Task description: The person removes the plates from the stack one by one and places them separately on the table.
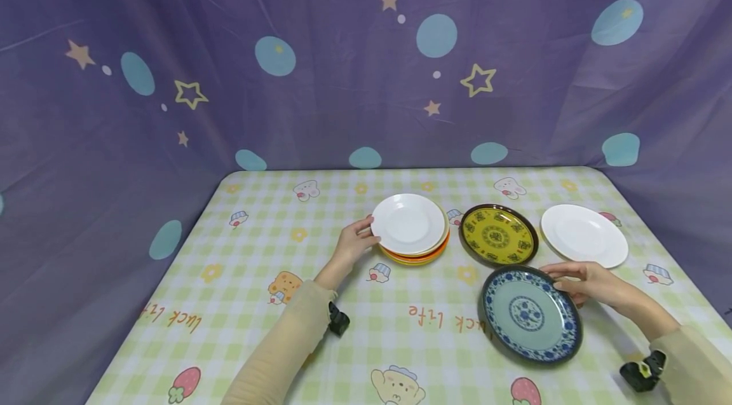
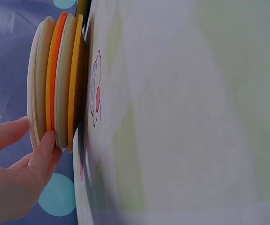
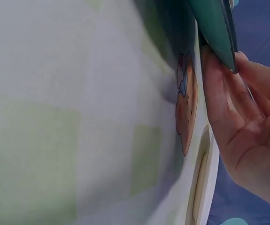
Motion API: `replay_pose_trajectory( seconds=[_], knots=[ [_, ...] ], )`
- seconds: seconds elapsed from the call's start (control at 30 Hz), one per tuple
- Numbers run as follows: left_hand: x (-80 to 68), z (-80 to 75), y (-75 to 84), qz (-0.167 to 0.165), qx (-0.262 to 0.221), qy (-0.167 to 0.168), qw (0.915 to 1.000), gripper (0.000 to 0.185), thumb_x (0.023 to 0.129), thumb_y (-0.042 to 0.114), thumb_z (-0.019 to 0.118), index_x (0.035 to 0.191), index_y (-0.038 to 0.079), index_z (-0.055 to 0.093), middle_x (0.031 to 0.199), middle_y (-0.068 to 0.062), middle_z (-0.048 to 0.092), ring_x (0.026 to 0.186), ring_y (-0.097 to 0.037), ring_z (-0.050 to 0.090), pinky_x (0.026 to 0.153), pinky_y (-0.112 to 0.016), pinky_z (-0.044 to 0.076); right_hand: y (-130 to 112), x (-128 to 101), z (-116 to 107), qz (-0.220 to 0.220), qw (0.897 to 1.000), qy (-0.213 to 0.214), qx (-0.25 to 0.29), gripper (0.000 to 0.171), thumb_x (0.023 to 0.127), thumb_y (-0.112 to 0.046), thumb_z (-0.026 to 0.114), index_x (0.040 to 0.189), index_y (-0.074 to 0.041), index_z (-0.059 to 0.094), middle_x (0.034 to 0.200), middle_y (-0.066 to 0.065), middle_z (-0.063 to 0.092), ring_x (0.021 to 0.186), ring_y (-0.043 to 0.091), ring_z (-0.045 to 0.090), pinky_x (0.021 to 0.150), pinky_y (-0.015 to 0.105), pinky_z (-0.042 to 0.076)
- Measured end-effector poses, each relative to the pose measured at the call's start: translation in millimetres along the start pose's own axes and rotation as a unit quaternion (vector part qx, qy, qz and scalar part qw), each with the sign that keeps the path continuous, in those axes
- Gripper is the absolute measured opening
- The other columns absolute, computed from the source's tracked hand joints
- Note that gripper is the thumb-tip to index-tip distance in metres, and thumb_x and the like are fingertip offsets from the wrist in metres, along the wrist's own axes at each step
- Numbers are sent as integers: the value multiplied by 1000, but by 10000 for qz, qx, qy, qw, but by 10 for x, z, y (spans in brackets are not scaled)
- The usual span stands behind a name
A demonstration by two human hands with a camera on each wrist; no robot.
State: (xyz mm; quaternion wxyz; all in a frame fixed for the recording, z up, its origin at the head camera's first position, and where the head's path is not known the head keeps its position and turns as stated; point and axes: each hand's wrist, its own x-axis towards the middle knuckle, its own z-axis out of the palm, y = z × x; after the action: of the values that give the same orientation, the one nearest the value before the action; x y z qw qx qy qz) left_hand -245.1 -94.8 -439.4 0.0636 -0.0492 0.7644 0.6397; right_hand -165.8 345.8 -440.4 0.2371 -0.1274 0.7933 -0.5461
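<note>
A: Start nearest us. The blue-patterned plate (image 1: 532, 315) lies closest to the front edge of the checked tablecloth (image 1: 263, 303), and the right hand (image 1: 589, 282) has it by the far right rim. The right wrist view shows fingers (image 3: 219, 89) tucked under the edge (image 3: 217, 28) and that edge lifted off the cloth.

B: So a curled, partial grip at one point of the rim?

A: Yes, thumb on top as far as I can judge, fingers below. The risk I see is the plate pivoting on its near edge and sliding out, since only one side is held.

B: And beyond it?

A: Just behind the blue-patterned plate is the yellow plate with a dark rim (image 1: 499, 234), and to the right of that a white plate (image 1: 584, 234). A swinging rim could clip either; the yellow one is very close.

B: The other hand?

A: The left hand (image 1: 354, 245) is left of the blue-patterned plate and further back, at the stack of plates (image 1: 413, 230). The left wrist view shows its fingers (image 2: 43, 150) loosely curved against the stack's side (image 2: 55, 79), thumb toward the top plate. Pressing, not clamping, I think.

B: Hazard there?

A: A sideways nudge could shear the stack, shifting the white top plate (image 1: 407, 222) off the orange ones below.
</note>
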Motion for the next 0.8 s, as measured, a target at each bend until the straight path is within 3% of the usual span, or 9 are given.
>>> replay_pose_trajectory(
  seconds=[0.23,0.53,0.8],
  knots=[
    [2,-2,-6,-4,-16,13,10000,51,77,-6,60,125,1,47,137,-7,38,113,-27,49,87,-29,48,74,8,-21,-124,9993,-299,195,33,88,-9,51,121,-13,55,102,-14,62,80,13,62,60,34,56],
    [2,-5,-5,15,31,-8,10000,51,77,-6,61,125,1,47,137,-5,37,113,-26,49,89,-29,47,116,10,-30,-143,9988,-323,338,33,89,-8,50,117,-23,57,103,-15,61,80,13,62,60,32,56],
    [11,-7,-9,4,-9,-51,10000,50,78,-4,60,126,2,46,138,-6,36,115,-27,47,90,-31,46,141,24,-31,-24,9993,-269,273,32,89,-10,51,117,-24,58,104,-15,61,78,11,62,59,31,55]
  ],
)
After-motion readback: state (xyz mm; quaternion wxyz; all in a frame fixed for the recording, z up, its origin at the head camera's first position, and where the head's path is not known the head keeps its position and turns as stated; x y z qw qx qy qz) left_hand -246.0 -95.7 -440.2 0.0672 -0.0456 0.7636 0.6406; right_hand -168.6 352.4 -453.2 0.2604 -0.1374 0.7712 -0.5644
